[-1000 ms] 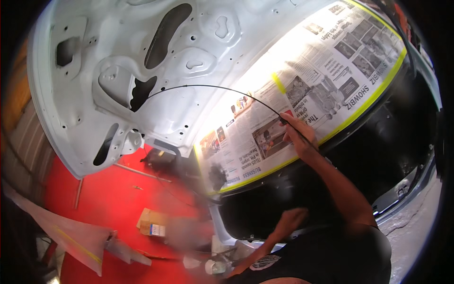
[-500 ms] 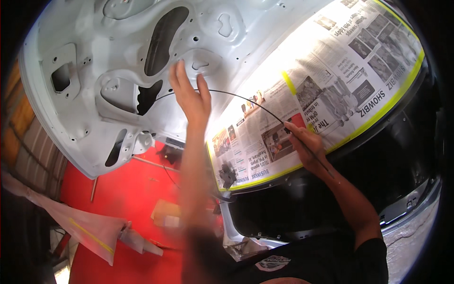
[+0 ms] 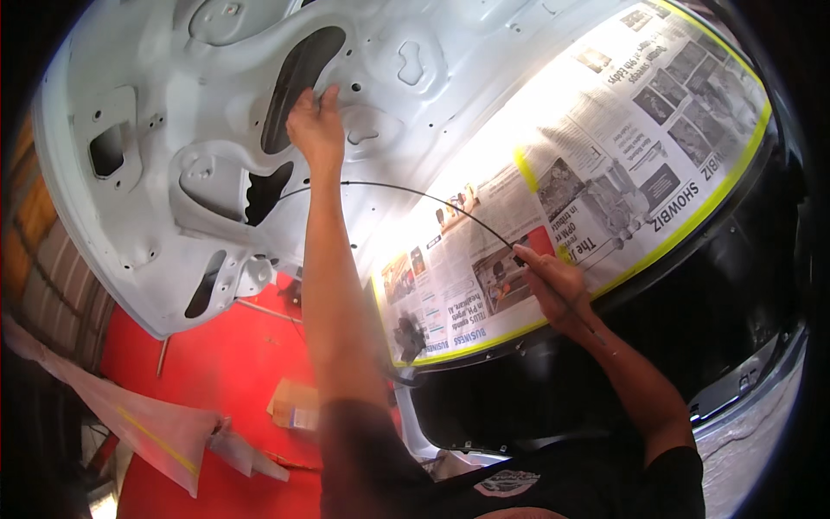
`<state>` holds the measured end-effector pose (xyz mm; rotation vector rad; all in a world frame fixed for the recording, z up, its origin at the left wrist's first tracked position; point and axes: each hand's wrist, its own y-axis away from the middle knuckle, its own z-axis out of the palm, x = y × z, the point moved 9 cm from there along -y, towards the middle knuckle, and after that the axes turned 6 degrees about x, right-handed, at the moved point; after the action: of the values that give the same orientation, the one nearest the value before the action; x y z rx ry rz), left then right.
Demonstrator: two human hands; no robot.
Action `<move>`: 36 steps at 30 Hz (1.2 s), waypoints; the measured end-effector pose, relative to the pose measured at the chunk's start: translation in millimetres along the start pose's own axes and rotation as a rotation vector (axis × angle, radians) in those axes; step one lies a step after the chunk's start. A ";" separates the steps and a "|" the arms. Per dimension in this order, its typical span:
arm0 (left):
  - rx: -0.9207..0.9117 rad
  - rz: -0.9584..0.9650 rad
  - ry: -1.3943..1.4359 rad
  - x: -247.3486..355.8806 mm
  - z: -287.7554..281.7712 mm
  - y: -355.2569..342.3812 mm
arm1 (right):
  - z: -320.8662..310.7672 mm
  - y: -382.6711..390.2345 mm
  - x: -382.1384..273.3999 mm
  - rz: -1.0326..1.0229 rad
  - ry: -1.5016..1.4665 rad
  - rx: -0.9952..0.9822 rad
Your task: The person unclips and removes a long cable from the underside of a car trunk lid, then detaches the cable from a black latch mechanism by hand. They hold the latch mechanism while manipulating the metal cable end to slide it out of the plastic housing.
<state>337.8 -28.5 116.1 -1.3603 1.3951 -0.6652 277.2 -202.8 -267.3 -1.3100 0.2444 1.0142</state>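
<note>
A thin black cable arcs from an opening in a light grey metal car panel across to my right hand. The fingers of that hand are closed on the cable over newspaper, and its end lies along my wrist. My left hand is raised at the lower end of a long slot in the panel. Its fingers are curled with the thumb apart; whether they grip the slot's edge or anything else is hidden. Behind my left wrist the cable passes out of sight.
Newspaper edged with yellow tape covers the surface at the right. Below it is a glossy black panel. At the lower left are a red surface, a piece of cardboard and a whitish covered part with a yellow strip.
My left hand has moved up and left to the slot, and its spread fingers have curled. My right hand has shifted slightly down and left, still holding the cable.
</note>
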 end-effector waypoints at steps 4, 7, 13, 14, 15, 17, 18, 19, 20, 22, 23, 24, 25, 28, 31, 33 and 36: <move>0.037 0.002 0.096 -13.4 -3.1 5.0 | 0.9 0.8 -4.3 -0.016 -0.039 0.013; -0.023 0.023 0.095 -18.9 -2.5 6.6 | 5.6 1.6 3.6 0.028 -0.018 0.025; 0.074 0.170 0.067 -5.8 4.6 14.9 | 6.7 5.3 21.8 0.105 -0.069 0.030; 0.032 0.139 0.028 3.8 4.1 18.2 | 4.2 6.5 28.3 0.180 -0.075 0.059; 0.237 0.271 -0.047 39.8 -19.5 25.1 | 2.5 4.7 29.7 0.175 -0.056 0.043; 0.657 0.376 -0.211 48.7 -45.2 55.7 | 14.8 9.2 28.2 0.245 -0.156 0.041; 0.590 0.312 -0.098 43.9 -45.0 67.7 | 17.0 9.2 28.0 0.245 -0.143 0.018; 0.530 0.244 0.008 38.1 -47.0 80.8 | 19.5 10.7 30.9 0.294 -0.169 0.021; 0.183 0.137 0.306 69.9 -44.6 102.5 | 3.2 4.4 40.1 0.338 -0.168 0.064; -0.028 -0.015 0.438 65.9 -64.3 163.1 | 19.3 8.1 33.7 0.329 -0.151 0.002; -0.101 -0.067 0.494 73.2 -67.9 193.2 | 19.4 8.0 33.7 0.321 -0.131 0.001; -0.115 -0.059 0.517 86.2 -79.9 220.6 | 22.2 9.1 34.6 0.344 -0.130 -0.049; -0.121 -0.067 0.562 93.6 -91.1 249.6 | 16.6 9.9 38.5 0.375 -0.143 -0.013; -0.064 -0.289 0.722 93.6 -131.9 335.3 | 16.8 7.3 36.6 0.395 -0.112 0.004; -0.269 -0.686 0.693 89.5 -146.0 442.8 | 9.3 3.4 29.9 0.363 -0.100 0.023; -0.244 -0.856 0.588 73.7 -167.2 509.7 | 5.2 0.0 28.9 0.321 -0.081 0.017; -0.067 -0.910 0.233 9.6 -235.2 565.7 | 13.3 0.8 31.7 0.310 -0.105 -0.008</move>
<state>-85.6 17.1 -324.4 -2.0236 0.9129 -1.4056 289.7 -176.0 -285.0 -1.2448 0.3710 1.3432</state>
